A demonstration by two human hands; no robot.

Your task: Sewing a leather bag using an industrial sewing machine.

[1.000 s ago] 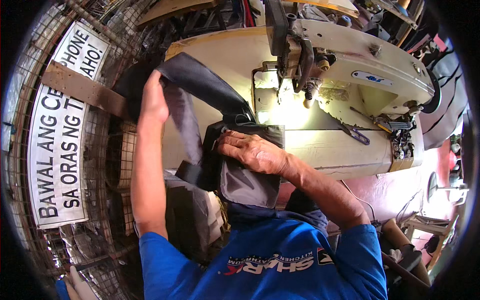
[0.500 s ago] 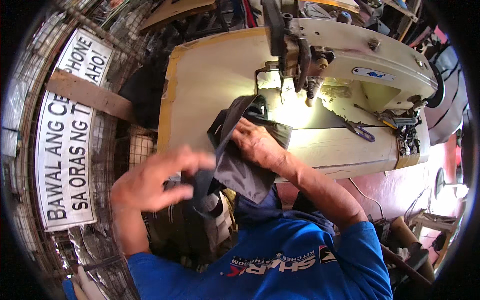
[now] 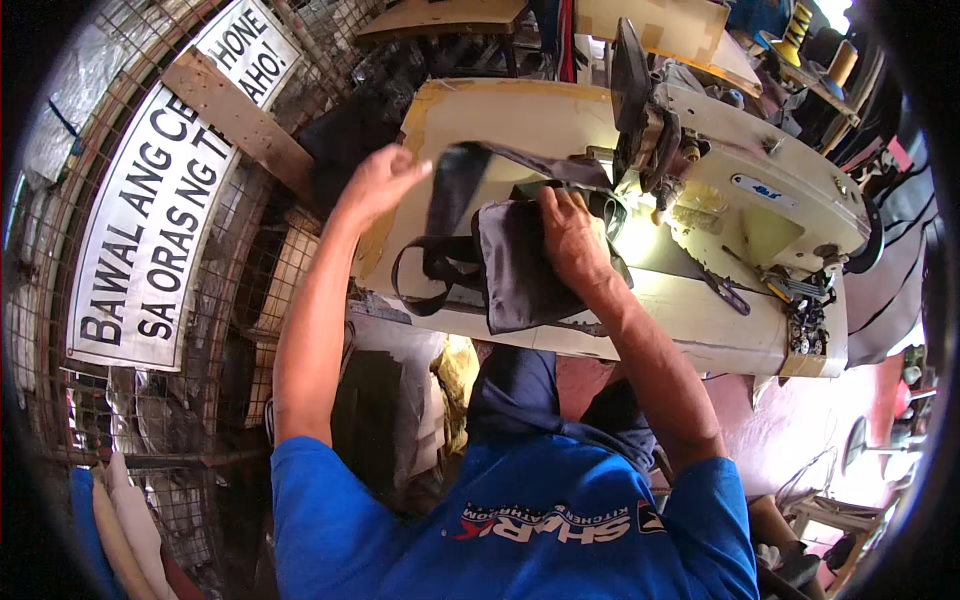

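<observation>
One dk fabric piece (image 3: 512, 268) lay just L of the sewing machine (image 3: 722, 150), straps (image 3: 458, 190) seemingly joined on; from here I couldn't tell how much stitching was left. R hand (image 3: 578, 238) was clamped on it; L hand (image 3: 380, 185), farther L of the machine, had fingers apart, nothing held afaict. Fabric looked smooth w/ slight sheen, approx. rectangular; straps flat, 1 looped.
</observation>
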